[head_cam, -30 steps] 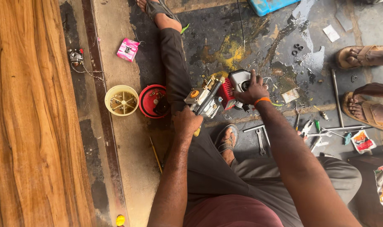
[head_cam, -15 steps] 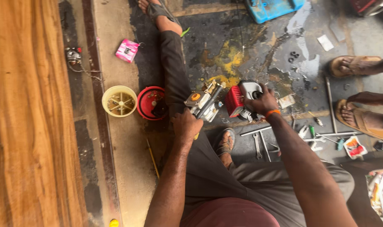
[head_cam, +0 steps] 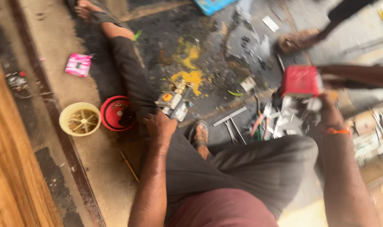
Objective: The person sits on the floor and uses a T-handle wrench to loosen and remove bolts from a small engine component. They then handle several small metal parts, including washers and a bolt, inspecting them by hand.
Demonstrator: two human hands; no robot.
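Red-capped engine housing (head_cam: pixel 301 80) is hanging, lifted to the side, in the closed right hand (head_cam: pixel 329 110), already parted from the small metal engine block (head_cam: pixel 173 103) that the left hand (head_cam: pixel 159 125) is gripping against the thigh, with tools lying between them.

A small engine block (head_cam: pixel 173 104) is held down on the outstretched leg by the left hand (head_cam: pixel 159 126). A red-covered machine part (head_cam: pixel 300 90), blurred, is gripped by the right hand (head_cam: pixel 329 113) above scattered tools (head_cam: pixel 232 122). A yellow round cover (head_cam: pixel 80 119) and a red one (head_cam: pixel 116 113) are seen touching at the left.
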